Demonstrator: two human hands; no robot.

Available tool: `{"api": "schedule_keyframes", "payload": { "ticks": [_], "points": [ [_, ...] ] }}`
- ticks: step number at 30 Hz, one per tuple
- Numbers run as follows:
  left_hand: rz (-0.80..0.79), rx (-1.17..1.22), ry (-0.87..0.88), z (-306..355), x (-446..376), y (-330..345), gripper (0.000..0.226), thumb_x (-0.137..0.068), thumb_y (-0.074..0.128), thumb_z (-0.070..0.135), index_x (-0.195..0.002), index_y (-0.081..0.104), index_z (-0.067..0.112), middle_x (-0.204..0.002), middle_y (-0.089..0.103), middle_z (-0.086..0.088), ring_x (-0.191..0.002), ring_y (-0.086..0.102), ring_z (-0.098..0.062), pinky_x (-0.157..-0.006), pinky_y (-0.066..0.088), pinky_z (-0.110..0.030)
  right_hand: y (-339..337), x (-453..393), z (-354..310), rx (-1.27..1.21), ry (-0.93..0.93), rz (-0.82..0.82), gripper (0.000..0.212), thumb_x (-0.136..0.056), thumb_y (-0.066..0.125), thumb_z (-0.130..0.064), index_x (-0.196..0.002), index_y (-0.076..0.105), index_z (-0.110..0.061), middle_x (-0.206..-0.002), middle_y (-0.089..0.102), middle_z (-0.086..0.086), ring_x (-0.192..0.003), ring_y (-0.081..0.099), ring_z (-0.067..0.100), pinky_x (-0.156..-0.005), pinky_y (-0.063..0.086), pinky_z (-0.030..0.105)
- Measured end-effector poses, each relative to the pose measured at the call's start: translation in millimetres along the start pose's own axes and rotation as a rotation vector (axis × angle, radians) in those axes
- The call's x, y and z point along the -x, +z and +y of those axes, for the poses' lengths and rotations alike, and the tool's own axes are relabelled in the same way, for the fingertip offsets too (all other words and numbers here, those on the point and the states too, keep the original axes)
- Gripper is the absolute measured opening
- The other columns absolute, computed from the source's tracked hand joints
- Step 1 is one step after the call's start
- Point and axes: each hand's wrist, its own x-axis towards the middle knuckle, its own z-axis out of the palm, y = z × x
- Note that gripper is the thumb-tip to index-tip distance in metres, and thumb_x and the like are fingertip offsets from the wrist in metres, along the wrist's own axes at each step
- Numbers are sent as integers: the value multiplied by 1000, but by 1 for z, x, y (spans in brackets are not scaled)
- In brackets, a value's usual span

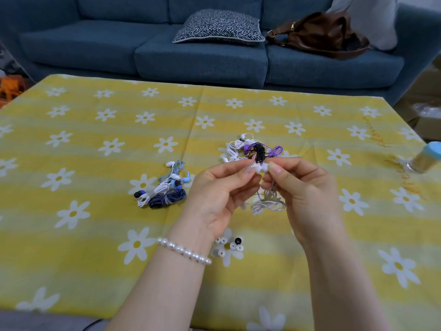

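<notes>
My left hand (222,187) and my right hand (303,187) are raised above the table and meet at a white earbud (260,167), which both pinch between thumb and fingertips. Its pale coiled cable (268,203) hangs below my right hand. Several loose ear tips (230,246), white and one black, lie on the cloth under my left wrist. A pile of white, purple and black earphones (253,149) lies just beyond my hands. Another pile of blue, white and navy earphones (164,187) lies to the left.
The table wears a yellow cloth with white daisies (95,235). A clear jar with a blue lid (427,158) lies at the right edge. Behind the table stands a blue sofa (202,58) with a patterned cushion (219,27) and a brown bag (322,34).
</notes>
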Motion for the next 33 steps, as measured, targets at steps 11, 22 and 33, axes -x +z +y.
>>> {"api": "schedule_keyframes", "payload": {
  "ticks": [11, 22, 33],
  "points": [
    [148, -286, 348, -10, 3, 9, 20, -77, 64, -9, -75, 70, 10, -60, 70, -4, -58, 69, -16, -68, 57, -23, 9, 1, 0, 166, -74, 92, 15, -81, 61, 9, -76, 66, -5, -54, 67, -4, -54, 66, 9, -55, 49, 16],
    [187, -461, 530, -18, 7, 16, 26, -77, 65, -8, -75, 72, 17, -61, 70, 9, -60, 69, -7, -61, 51, -13, 11, 1, 6, 213, -107, 182, 22, -81, 60, 9, -71, 64, -10, -52, 66, -8, -53, 66, 8, -57, 51, 18],
    [128, -196, 363, -4, 9, 11, 15, -78, 63, -7, -80, 70, 6, -67, 73, -6, -66, 70, -17, -69, 58, -28, 7, 1, 0, -67, 8, 86, 16, -81, 57, 7, -75, 66, -4, -65, 70, 7, -56, 65, 21, -63, 55, 28]
  ]
}}
